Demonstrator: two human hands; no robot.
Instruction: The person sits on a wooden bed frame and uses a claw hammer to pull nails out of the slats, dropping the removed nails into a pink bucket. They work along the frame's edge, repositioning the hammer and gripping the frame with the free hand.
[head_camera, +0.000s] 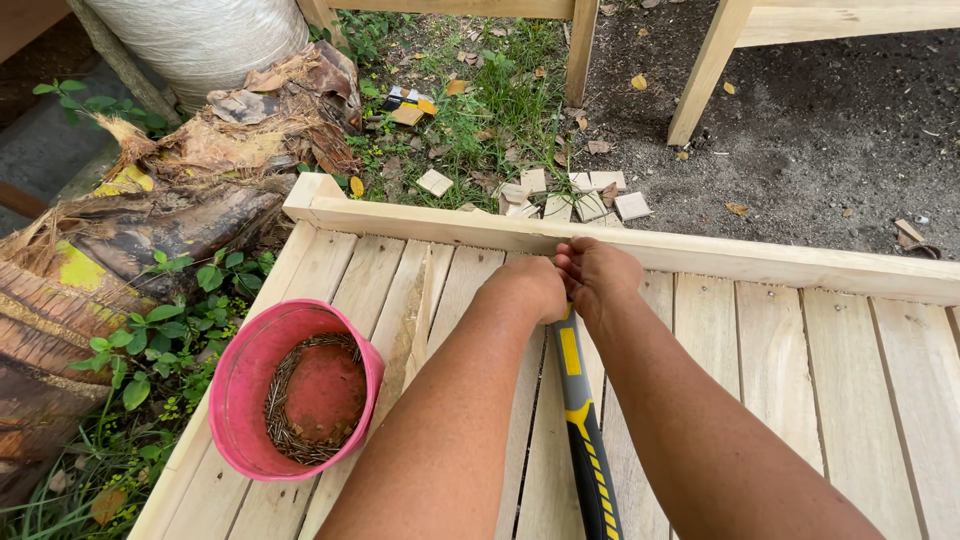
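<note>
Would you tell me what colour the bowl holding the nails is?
The bowl is pink, its inside stained reddish brown; the head view shows it best.

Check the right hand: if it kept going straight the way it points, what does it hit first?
Probably the raised wooden rail along the slatted frame's far edge; the right hand is already at it, fingers curled against its inner face.

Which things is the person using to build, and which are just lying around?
In use:
- left hand and right hand, both at the wooden rail
- hammer lying on the slats
- pink bowl of nails

Just lying about:
- wood offcuts on the ground
- dry leaves
- white sack
</note>
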